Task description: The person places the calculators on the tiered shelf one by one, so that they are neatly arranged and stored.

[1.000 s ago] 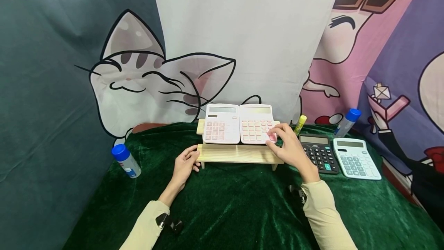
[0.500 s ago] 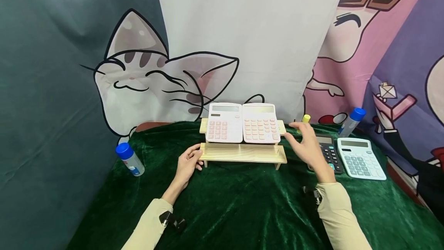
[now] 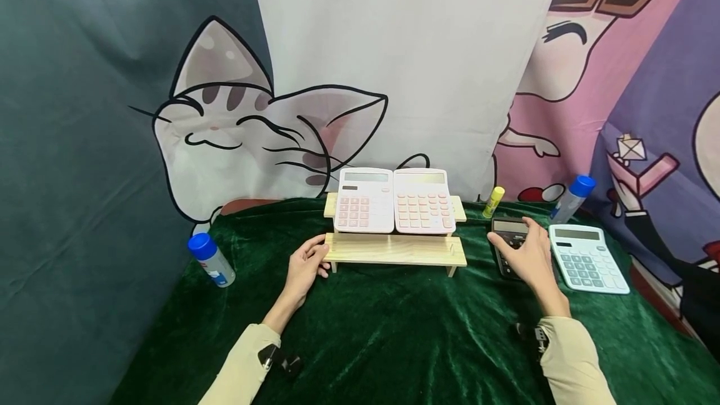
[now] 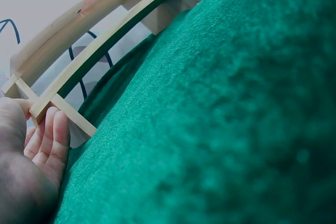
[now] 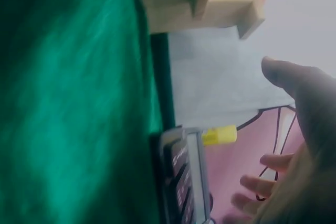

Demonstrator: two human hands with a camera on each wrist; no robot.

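Fingers (image 5: 257,184) and thumb (image 5: 286,74) of the right hand (image 3: 531,261) stand apart above a black plastic calculator (image 3: 509,229), lettering too small to read, right of frame; left hand (image 3: 302,269) pinches a two-tier pale wooden stand (image 3: 394,247), centre.

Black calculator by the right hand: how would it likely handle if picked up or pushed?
The black calculator should stay stiff when lifted, since its casing looks like a hard, flat slab. Lying flat and low, it seems unlikely to roll or tip. Pushed, it may drag or ruck the green cloth, which looks soft and napped.
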